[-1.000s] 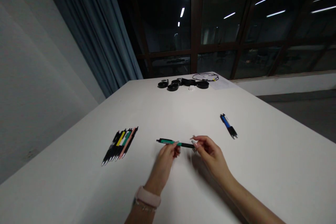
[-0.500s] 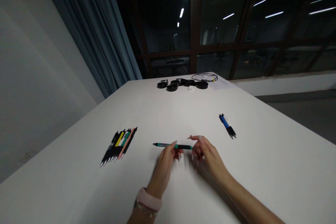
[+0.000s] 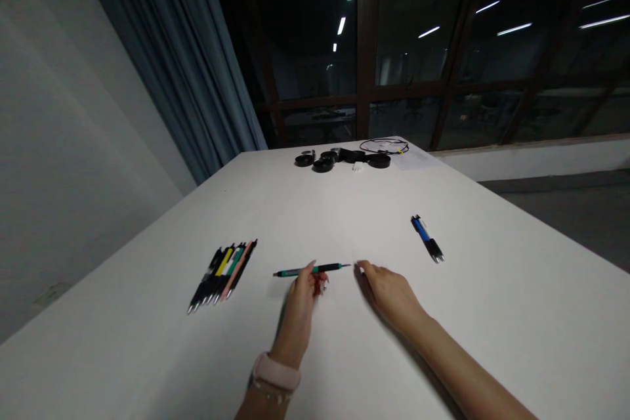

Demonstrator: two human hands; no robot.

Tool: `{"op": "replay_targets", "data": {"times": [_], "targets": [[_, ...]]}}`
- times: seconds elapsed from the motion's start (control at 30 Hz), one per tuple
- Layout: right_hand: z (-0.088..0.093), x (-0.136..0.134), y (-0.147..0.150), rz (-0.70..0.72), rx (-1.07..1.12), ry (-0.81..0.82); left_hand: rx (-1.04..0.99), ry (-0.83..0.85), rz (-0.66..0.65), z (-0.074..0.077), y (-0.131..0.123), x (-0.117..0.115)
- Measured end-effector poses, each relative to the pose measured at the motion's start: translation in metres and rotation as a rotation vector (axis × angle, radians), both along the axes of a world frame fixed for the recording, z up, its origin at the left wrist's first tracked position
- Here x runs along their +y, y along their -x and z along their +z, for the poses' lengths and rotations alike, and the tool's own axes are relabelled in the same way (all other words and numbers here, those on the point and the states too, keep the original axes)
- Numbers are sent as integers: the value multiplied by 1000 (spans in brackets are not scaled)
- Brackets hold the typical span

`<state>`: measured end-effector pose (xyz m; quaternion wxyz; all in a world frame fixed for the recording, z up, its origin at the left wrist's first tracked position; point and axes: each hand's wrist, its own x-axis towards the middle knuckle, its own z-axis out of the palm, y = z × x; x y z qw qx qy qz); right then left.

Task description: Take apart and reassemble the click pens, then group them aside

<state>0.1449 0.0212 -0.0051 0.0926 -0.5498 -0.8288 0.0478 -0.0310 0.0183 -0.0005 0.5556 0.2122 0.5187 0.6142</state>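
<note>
My left hand (image 3: 305, 289) is closed around the middle of a green and black pen (image 3: 327, 268), held nearly level above the white table. At the pen's right end a thin refill tip (image 3: 345, 266) sticks out bare. Just to the right of that tip is my right hand (image 3: 388, 289), its thumb and fingers pinched together. The gap between them is narrow, and what the pinch holds, if anything, is too small to make out. A pink band (image 3: 276, 371) and a bracelet circle my left wrist.
Several pens (image 3: 221, 275) lie side by side on the left of the white table (image 3: 315, 210). To the right lie blue, white and black pens (image 3: 427, 238). Black rolls (image 3: 323, 164), a black cable (image 3: 384, 146) and paper (image 3: 416, 157) are at the far end.
Both hands have drawn apart slightly, my left moving left with the pen. The refill tip now shows at the pen's right end. My right fingers have closed into a tighter pinch.
</note>
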Motion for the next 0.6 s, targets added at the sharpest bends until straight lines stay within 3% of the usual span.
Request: {"op": "replay_targets", "data": {"times": [0.33, 0.6], "targets": [[-2, 4, 13, -162, 5, -31, -15, 14, 9, 2, 0, 1], [-2, 7, 16, -171, -56, -32, 4, 26, -18, 2, 0, 1]]}}
